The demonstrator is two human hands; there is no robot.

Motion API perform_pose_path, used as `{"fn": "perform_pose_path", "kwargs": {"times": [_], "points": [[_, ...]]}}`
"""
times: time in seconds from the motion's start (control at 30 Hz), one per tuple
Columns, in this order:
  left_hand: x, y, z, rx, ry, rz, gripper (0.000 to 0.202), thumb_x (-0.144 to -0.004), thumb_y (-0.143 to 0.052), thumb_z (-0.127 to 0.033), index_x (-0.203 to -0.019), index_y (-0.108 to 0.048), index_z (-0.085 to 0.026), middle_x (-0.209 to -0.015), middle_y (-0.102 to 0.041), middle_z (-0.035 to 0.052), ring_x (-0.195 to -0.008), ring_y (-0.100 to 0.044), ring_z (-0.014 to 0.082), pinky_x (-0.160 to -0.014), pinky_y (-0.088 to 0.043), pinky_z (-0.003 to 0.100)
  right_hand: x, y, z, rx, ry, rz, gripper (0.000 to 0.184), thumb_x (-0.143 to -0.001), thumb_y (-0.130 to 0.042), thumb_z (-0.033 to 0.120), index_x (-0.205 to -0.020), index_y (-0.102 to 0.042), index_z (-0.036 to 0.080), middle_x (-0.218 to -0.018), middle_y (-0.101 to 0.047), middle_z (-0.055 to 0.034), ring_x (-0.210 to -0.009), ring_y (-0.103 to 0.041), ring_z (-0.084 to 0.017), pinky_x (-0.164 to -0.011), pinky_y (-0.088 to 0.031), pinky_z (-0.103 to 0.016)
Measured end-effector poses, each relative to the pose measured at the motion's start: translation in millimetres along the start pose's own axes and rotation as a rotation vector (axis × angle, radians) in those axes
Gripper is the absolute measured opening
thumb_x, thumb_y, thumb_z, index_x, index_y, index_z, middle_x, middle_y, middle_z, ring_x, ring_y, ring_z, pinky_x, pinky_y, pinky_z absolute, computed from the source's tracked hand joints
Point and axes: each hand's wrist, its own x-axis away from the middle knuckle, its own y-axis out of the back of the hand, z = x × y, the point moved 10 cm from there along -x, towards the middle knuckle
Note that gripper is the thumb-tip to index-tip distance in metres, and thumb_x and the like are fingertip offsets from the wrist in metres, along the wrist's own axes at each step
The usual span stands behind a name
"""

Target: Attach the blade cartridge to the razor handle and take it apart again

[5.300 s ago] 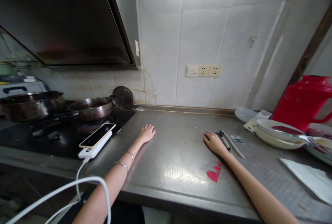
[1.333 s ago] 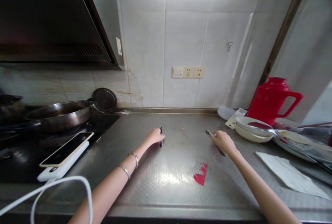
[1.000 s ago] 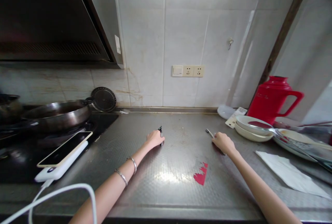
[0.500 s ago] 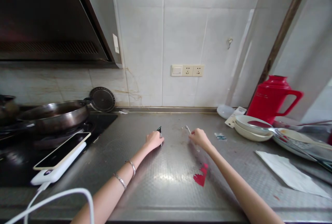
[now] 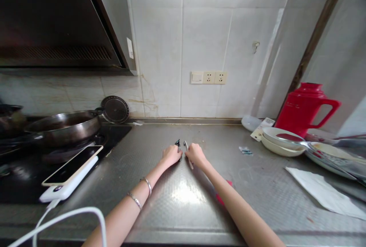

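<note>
Hands sit side by side on the middle of the steel counter, nearly touching. The left hand is curled around a small dark tool, whose tip pokes out past the knuckles toward the wall; the rest of it is hidden in the fist. The right hand is closed on a thin pale stick, which runs under the palm and shows again below the hand (what either item is, the picture is too small to tell). The two tips stand just beside each other. Two bracelets ring the left wrist.

Left of the hands, a phone lies on a white power bank at the edge of the hob, with a white cable looping off it. A pan sits on the hob, a round lid leaning on the wall behind it. To the right are a small packet, stacked bowls, a red jug and a paper sheet. A red mark on the counter is partly hidden by the right arm.
</note>
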Motion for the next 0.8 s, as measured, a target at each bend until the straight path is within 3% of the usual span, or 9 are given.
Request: {"fn": "perform_pose_path", "kwargs": {"times": [0.33, 0.47, 0.63, 0.7, 0.8], "points": [[-1.3, -1.0, 0.2, 0.006, -0.004, -0.015, 0.032, -0.083, -0.042, -0.039, -0.087, -0.065, -0.018, -0.097, -0.068, 0.0142, -0.092, -0.063, 0.0264, -0.072, -0.045, 0.032, -2.4, -0.6, 2.1, -0.012, 0.023, -0.025, 0.023, -0.074, -0.052, 0.021, -0.084, -0.07, 0.011, -0.083, -0.07, -0.0178, -0.079, -0.066, -0.024, -0.059, -0.042, -0.022], [-2.6, -1.1, 1.8, 0.016, -0.016, -0.034, 0.033, -0.083, -0.042, -0.039, -0.086, -0.066, -0.016, -0.093, -0.068, 0.0145, -0.089, -0.064, 0.0256, -0.069, -0.044, 0.03, -4.9, 15.1, -16.9, -0.02, 0.03, -0.088, 0.029, -0.075, -0.052, 0.028, -0.093, -0.07, 0.013, -0.091, -0.07, -0.0155, -0.084, -0.065, -0.024, -0.065, -0.043, -0.024], [-4.8, -1.7, 4.3, 0.058, -0.033, -0.043, 0.036, -0.084, -0.04, -0.039, -0.081, -0.067, -0.016, -0.087, -0.069, 0.0138, -0.082, -0.064, 0.0238, -0.063, -0.041, 0.027, -10.5, 53.4, -89.0, -0.055, 0.074, -0.193, 0.036, -0.075, -0.052, 0.029, -0.105, -0.066, 0.016, -0.094, -0.069, -0.0096, -0.088, -0.063, -0.021, -0.074, -0.044, -0.026], [-6.6, -1.2, 6.2, 0.083, -0.029, -0.046, 0.036, -0.085, -0.04, -0.039, -0.078, -0.067, -0.016, -0.085, -0.069, 0.0129, -0.079, -0.064, 0.0225, -0.061, -0.039, 0.026, -8.5, 73.3, -126.8, -0.051, 0.135, -0.271, 0.037, -0.074, -0.054, 0.029, -0.106, -0.065, 0.014, -0.099, -0.067, -0.0115, -0.092, -0.061, -0.021, -0.082, -0.043, -0.028], [-9.9, 1.1, 8.9, 0.124, -0.028, -0.061, 0.037, -0.085, -0.039, -0.038, -0.074, -0.066, -0.016, -0.08, -0.068, 0.0111, -0.074, -0.063, 0.0195, -0.058, -0.035, 0.024, -0.6, 98.7, -195.0, 0.005, 0.101, -0.391, 0.043, -0.073, -0.056, 0.035, -0.108, -0.063, 0.011, -0.104, -0.065, -0.0152, -0.099, -0.058, -0.025, -0.088, -0.041, -0.034]]}}
